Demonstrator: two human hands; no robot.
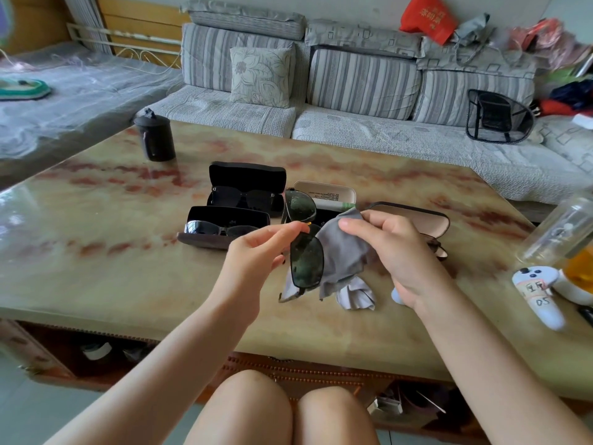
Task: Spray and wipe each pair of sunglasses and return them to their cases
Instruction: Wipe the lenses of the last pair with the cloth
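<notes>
My left hand point(256, 252) pinches a pair of dark green-lensed sunglasses point(306, 261) by the bridge, held upright above the table. My right hand point(398, 248) grips a grey cleaning cloth point(343, 252) just right of the lower lens; its tail hangs down to the table. Behind them lie an open black case point(247, 175) with dark sunglasses inside, an open brown case point(205, 240) with silver-framed sunglasses, an open white case point(327, 192), and an open case with a pink lining point(430, 220) partly hidden by my right hand.
The marble-patterned coffee table point(128, 284) carries a black lidded cup point(155, 138) at the back left. At the right edge stand a clear glass jar point(561, 232), a white game controller point(542, 297) and an orange item. A grey sofa point(353, 123) runs behind the table.
</notes>
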